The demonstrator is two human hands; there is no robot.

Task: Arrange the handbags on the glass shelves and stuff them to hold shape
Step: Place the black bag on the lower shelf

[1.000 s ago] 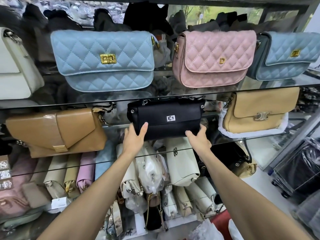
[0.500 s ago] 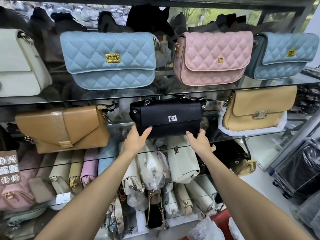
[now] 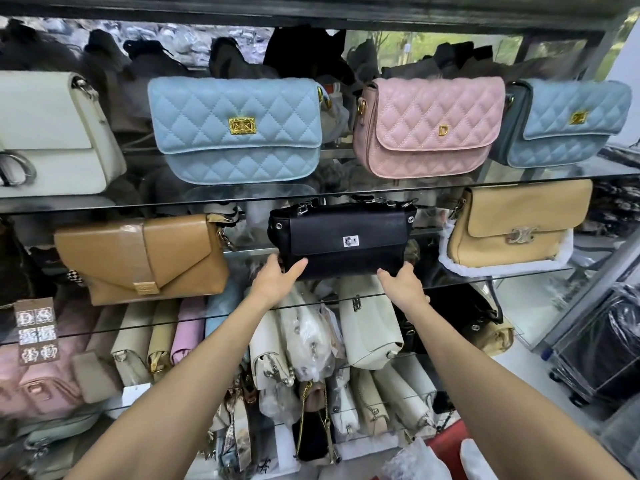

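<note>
My two hands are at the bottom of the black handbag (image 3: pixel 341 242), which stands upright on the middle glass shelf (image 3: pixel 519 273) with its silver turn-lock facing me. My left hand (image 3: pixel 275 280) touches the lower left corner of the bag; the thumb is spread out and lies along the bottom edge, and the other fingers go behind the corner, so I cannot tell how much they curl. My right hand (image 3: pixel 403 284) is at the lower right corner, with the fingers reaching under or behind the bag; I cannot tell if they really grip it.

On the same shelf, a tan envelope handbag (image 3: pixel 145 259) stands to the left of the black one, well apart, and a beige handbag (image 3: pixel 516 223) stands to the right on white wrapping paper (image 3: pixel 498 268).

On the upper glass shelf (image 3: pixel 381 190) there is a row: a white handbag (image 3: pixel 52 133) at the far left, then a light blue quilted handbag (image 3: pixel 239 128), a pink quilted handbag (image 3: pixel 427 126), and a second blue quilted handbag (image 3: pixel 568 123) at the right.

Below my arms, many cream and white bags (image 3: pixel 367 327) are packed tightly on the lower shelves, some of them in clear plastic.
</note>
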